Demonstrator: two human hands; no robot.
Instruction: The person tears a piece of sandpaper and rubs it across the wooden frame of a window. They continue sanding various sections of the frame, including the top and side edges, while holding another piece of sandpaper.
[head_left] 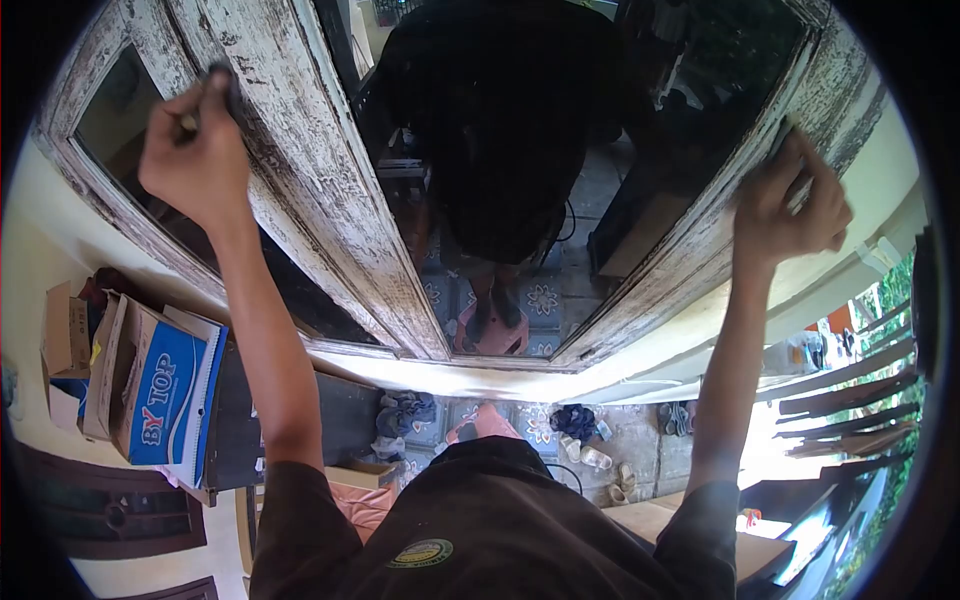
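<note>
Woodwork [290,130] slants far-left to near-right — my left hand [205,155] nearest, pinching dark piece [235,95]; right hand [785,215] curled well right, grip contents unclear.

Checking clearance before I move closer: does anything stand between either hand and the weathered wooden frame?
Nothing visible stands in the way. The left hand is right at the weathered wooden frame, with only the dark item it pinches between them. The right hand is also close, its own dark piece at the wood.
</note>
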